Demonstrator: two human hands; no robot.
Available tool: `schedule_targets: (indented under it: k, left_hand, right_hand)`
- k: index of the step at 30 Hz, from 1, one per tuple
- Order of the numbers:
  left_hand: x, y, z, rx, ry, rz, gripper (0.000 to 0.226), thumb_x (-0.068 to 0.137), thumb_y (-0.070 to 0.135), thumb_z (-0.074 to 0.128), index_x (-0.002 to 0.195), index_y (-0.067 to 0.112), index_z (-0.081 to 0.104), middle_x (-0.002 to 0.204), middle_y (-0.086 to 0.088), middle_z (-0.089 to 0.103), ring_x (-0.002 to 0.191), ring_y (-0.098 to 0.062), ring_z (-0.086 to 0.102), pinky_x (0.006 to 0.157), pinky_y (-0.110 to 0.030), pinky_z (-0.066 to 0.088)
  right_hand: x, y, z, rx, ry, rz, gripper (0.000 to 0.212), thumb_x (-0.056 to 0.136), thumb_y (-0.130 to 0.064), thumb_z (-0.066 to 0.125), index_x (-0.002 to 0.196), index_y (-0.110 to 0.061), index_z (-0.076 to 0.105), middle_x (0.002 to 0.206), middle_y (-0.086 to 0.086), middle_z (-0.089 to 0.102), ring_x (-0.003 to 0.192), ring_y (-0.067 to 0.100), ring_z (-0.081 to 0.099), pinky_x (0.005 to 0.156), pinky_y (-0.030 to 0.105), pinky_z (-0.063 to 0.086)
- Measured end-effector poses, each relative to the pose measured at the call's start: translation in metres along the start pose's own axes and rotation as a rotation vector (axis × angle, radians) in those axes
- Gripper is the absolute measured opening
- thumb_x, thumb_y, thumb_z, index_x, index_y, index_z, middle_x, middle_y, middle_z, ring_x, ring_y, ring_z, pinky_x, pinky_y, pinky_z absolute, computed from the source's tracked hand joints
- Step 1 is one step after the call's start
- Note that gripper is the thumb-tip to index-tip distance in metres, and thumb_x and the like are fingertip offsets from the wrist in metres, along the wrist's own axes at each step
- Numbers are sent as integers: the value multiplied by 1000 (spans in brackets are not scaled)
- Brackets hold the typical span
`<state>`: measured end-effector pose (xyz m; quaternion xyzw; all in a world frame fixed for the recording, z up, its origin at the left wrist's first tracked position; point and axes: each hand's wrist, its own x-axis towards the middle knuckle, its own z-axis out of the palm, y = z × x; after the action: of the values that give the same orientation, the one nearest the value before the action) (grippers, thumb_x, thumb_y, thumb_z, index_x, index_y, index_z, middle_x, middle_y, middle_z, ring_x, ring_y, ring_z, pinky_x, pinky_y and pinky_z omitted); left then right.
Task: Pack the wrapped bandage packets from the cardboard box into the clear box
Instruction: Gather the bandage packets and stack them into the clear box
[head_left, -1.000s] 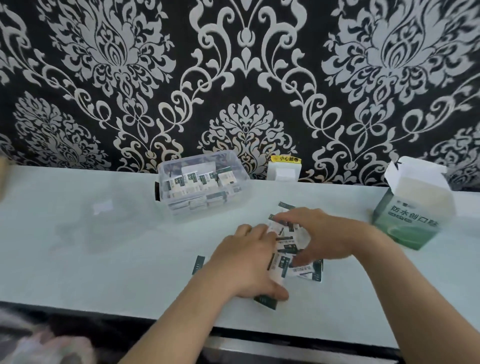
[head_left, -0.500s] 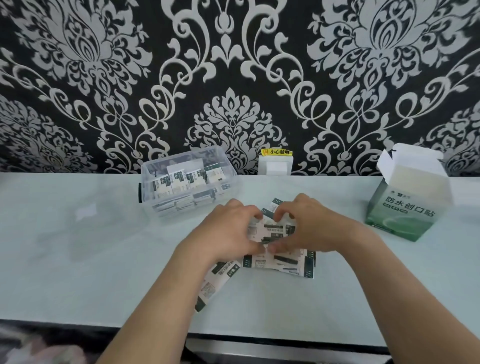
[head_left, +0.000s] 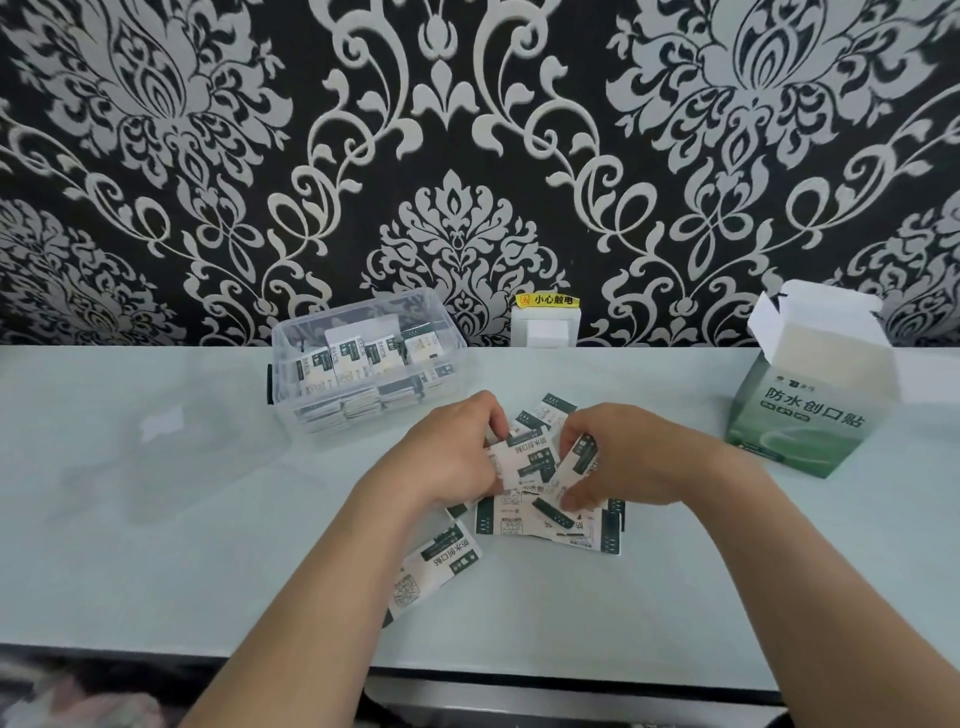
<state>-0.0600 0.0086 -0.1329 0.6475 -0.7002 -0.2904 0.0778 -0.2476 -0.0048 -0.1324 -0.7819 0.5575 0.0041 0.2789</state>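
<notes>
The white table fills the bottom of the view, and the clear box sits at its back edge by the black and silver wall. The box already has many packs standing and lying in it. The cardboard box stands far to the right of the clear box, with its top flaps open. A see-through lid lies flat just to the left of the clear box. A small white wall plug with a yellow sticker is just to its right. The left hand and the right hand are in front of the clear box, close together. A second ago both hands lay flat on the spread-out packets. Now the fingers of both hands are curled, and they pinch a bunch of these packets from both sides. More packets lie under them on the table, a bit nearer to the person than the clear box. One loose packet lies apart by the left wrist, farther from the clear box than the rest. The person seems to be squeezing the packets into one neat bunch. The next step is likely to carry the bunch back and left into the clear box. The loose packet will need its own pick-up.
</notes>
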Motion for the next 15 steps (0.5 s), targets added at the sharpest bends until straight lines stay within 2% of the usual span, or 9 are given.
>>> schedule_targets:
  k: [4,8,10,12,15]
  left_hand:
    - [1,0,-2,-25,-26,-20,47,77,14,79,114,27,54,104,4,64,90,-16,64,81,-35,55]
    - [-6,-7,-17,-150,32,19,11,89,19,68,99,22,67,92,3,70,83,-15,67,79,-37,55]
    - [-10,-7,-23,-320,100,47,7,94,21,62,94,26,68,89,7,72,81,-12,66,81,-36,53]
    - [-13,-4,-22,-485,105,78,11,96,22,59,94,26,69,89,10,74,79,-10,66,86,-38,52]
    - [-15,1,-13,-491,82,129,11,96,19,57,102,24,64,94,5,72,84,-12,67,82,-36,54]
  right_hand:
    - [-1,4,-1,68,73,-35,14,88,-21,67,86,-31,58,89,-18,52,73,-2,55,57,16,41]
    - [-5,6,-6,146,136,-19,17,86,-12,69,85,-27,61,84,-12,62,61,-3,61,52,15,43]
    - [-7,2,-7,198,181,-32,18,82,-11,74,83,-24,62,72,-9,66,51,-3,59,47,13,41]
    - [-7,-5,-7,306,217,-56,19,79,-10,77,84,-21,62,69,-5,71,55,4,62,49,19,45]
    - [-9,-20,-4,609,279,-126,20,78,-4,77,92,-11,64,74,2,74,60,10,68,55,18,49]
